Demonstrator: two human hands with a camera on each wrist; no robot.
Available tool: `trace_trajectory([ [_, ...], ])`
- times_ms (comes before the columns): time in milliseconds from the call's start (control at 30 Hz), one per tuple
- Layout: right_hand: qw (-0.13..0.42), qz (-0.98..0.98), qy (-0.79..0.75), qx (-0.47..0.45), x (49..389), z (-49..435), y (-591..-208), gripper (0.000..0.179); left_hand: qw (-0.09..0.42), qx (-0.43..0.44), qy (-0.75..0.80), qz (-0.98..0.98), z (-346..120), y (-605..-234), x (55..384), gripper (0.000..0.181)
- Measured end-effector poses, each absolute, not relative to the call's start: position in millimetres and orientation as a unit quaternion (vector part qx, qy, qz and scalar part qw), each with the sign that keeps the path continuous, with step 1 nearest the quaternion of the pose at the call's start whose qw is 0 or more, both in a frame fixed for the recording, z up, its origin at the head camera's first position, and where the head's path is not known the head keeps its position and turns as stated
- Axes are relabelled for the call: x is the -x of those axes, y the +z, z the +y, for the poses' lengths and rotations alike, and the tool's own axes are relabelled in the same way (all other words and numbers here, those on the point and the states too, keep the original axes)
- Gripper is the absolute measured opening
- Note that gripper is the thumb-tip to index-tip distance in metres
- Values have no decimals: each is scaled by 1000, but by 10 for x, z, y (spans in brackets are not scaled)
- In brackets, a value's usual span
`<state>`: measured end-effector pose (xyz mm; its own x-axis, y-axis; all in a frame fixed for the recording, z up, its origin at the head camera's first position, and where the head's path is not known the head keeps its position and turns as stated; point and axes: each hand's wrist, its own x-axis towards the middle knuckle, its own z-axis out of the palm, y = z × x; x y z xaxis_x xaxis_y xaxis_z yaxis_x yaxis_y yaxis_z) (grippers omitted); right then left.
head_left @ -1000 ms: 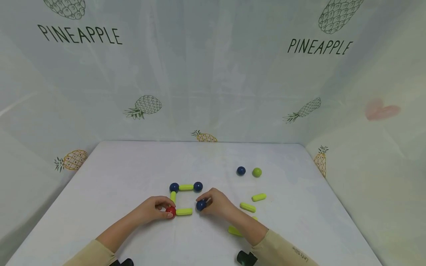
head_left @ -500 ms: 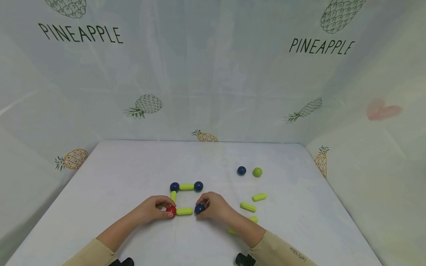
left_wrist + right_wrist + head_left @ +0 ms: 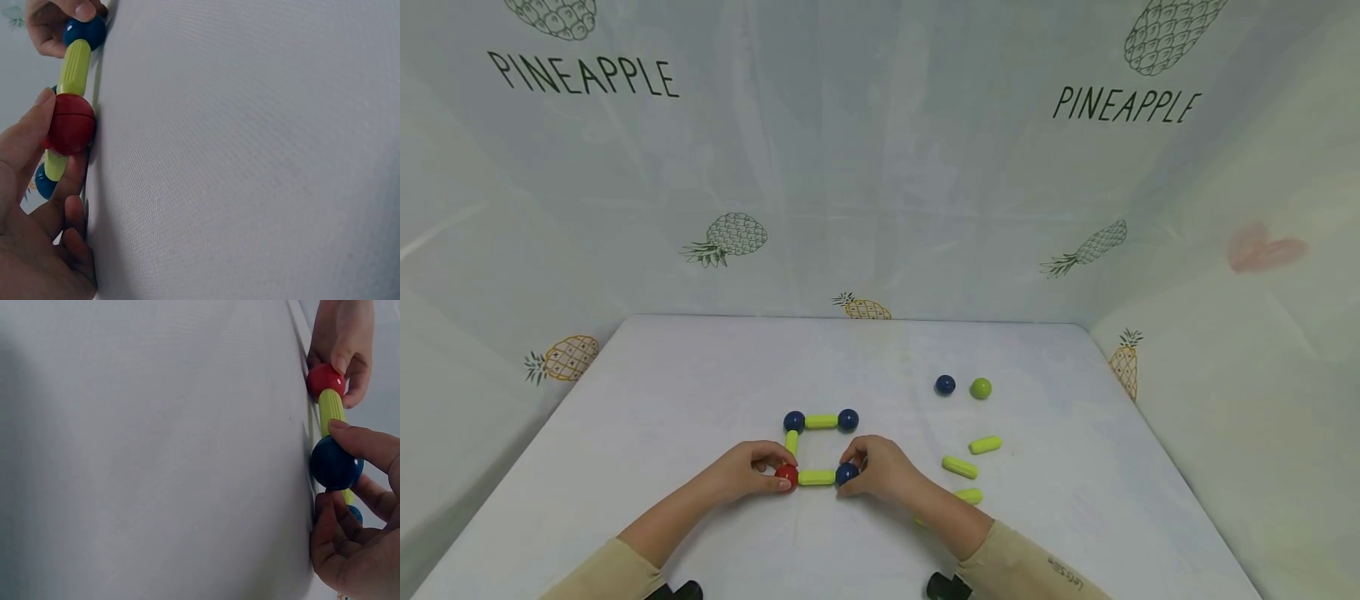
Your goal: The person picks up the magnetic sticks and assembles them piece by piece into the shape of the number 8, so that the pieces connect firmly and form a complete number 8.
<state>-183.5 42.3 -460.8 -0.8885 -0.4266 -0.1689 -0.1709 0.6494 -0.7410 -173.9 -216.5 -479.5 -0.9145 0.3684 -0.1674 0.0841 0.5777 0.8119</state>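
My left hand (image 3: 748, 473) pinches a red ball (image 3: 72, 125) at the near left corner of a frame of balls and sticks on the table. From the red ball a yellow-green stick (image 3: 816, 477) runs right to a blue ball (image 3: 336, 462), which my right hand (image 3: 880, 468) pinches between thumb and fingers. The stick's end meets this blue ball. Another stick (image 3: 792, 442) goes from the red ball to a far left blue ball (image 3: 793, 422). A third stick (image 3: 822, 422) links that one to a far right blue ball (image 3: 847, 419). The frame's right side has no stick.
A loose blue ball (image 3: 945, 385) and a green ball (image 3: 981, 388) lie at the back right of the white table (image 3: 700, 367). Several loose yellow-green sticks (image 3: 959, 467) lie right of my right hand, some partly hidden by the forearm. A pineapple-printed cloth (image 3: 880, 167) stands behind.
My right hand has brought its blue ball nearer and leftward, up against the free end of the near stick. My left hand has stayed on the red ball.
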Motion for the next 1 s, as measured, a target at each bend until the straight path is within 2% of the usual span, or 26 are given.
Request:
trace_trajectory([
  [433, 177, 891, -379, 176, 1855, 489, -4559, 30, 158, -141, 444, 871, -2170, -4785, 1733, 30],
  [700, 170, 890, -382, 183, 1858, 747, -4505, 30, 159, -142, 443, 871, -2152, -4758, 1720, 30],
  [1000, 195, 880, -378, 211, 1800, 1048, -4423, 27, 159, -144, 443, 870, -2157, -4739, 1701, 31],
])
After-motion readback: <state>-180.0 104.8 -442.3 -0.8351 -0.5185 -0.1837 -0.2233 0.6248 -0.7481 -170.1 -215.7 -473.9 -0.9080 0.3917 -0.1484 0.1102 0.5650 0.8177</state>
